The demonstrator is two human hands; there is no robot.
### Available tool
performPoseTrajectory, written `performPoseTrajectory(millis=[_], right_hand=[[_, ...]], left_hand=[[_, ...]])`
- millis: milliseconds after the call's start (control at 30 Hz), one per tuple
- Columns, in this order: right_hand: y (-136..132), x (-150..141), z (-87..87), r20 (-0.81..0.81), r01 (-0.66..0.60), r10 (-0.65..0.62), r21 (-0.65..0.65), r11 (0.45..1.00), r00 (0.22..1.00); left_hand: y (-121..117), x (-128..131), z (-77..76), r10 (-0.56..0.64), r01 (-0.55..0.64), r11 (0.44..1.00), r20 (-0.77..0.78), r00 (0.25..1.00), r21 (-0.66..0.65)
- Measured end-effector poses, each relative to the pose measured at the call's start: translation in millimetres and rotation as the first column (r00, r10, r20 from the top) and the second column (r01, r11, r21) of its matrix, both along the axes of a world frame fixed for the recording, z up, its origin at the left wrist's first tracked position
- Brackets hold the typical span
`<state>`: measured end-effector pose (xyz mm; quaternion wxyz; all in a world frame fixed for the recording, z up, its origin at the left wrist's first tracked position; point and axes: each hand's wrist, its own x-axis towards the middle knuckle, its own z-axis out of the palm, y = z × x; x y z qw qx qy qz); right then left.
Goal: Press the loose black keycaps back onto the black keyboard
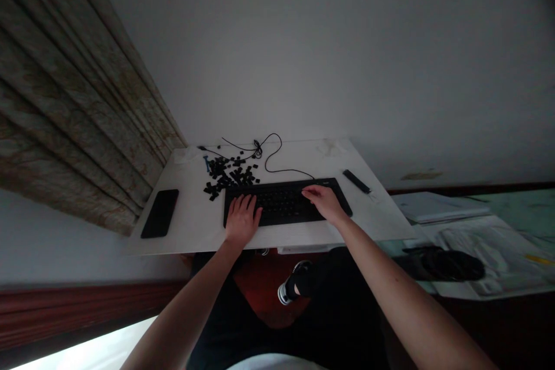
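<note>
A black keyboard [281,202] lies on the white table, its cable running off the back edge. My left hand [241,218] rests flat on the keyboard's left end, fingers spread. Over the right part of the keys, my right hand [323,199] has its thumb and fingertips pinched together. Whatever those fingertips hold, if anything, is too small to make out. Behind the keyboard, to the left, many loose black keycaps [225,176] are heaped on the table. A small blue tool [206,163] lies at the heap's left edge.
On the white table [199,231], a black phone [160,214] lies at the left and a dark strip-shaped object [356,181] at the right. The coiled cable [258,150] is near the wall. A patterned curtain [78,81] hangs on the left; papers [437,207] lie on a right-hand surface.
</note>
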<state>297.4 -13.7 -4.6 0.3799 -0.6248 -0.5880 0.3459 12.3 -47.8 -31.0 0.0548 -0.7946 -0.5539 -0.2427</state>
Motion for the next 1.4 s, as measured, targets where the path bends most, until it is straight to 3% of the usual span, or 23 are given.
performPoseTrajectory(millis=[133, 300, 433, 667, 1400], right_hand=[[19, -9, 15.9, 0.103, -0.067, 0.066, 0.011, 0.998, 0.993], [46, -25, 24.8, 0.171, -0.234, 0.259, -0.154, 0.96, 0.951], [61, -31, 22.6, 0.253, -0.272, 0.337, -0.258, 0.927, 0.907], [71, -32, 22.5, 0.282, -0.259, 0.364, -0.348, 0.901, 0.888], [80, -30, 29.6, 0.2, -0.306, 0.436, -0.468, 0.829, 0.877]], left_hand=[[0, 0, 1.4, -0.022, 0.022, 1.0, 0.007, 1.0, 0.013], [0, -2, -0.1, -0.047, 0.046, 0.999, 0.033, 0.998, 0.026], [1, -2, -0.1, -0.051, 0.05, 0.999, 0.045, 0.998, 0.016], [3, -2, 0.5, -0.051, 0.05, 0.998, 0.045, 0.998, 0.023], [3, -2, 0.6, -0.054, 0.054, 0.999, 0.056, 0.997, 0.004]])
